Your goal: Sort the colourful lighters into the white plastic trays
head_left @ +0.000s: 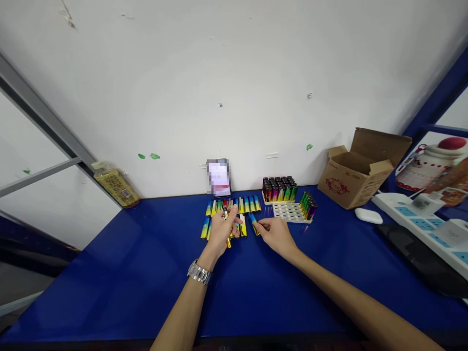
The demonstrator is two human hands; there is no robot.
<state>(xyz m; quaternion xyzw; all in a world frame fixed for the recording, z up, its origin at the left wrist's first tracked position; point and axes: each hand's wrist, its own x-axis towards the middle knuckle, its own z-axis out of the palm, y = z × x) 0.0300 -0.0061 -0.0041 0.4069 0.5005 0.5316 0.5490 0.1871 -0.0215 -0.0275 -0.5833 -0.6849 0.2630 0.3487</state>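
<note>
Several colourful lighters (234, 204) lie in rows on the blue table (127, 273) near the wall. My left hand (222, 229), with a metal watch on the wrist, is closed around several lighters held upright. My right hand (275, 233) pinches one blue and gold lighter (253, 222) lying on the table beside the rows. Just right of my hands stands a white tray (288, 211) with a few lighters standing in its right end. Behind it a second tray (280, 189) is full of upright lighters.
An open cardboard box (360, 170) sits at the back right. A white power strip (420, 222) and a small white object (368, 215) lie at the right edge. A bottle of yellow liquid (115, 185) leans at the back left. A small card (218, 176) stands against the wall.
</note>
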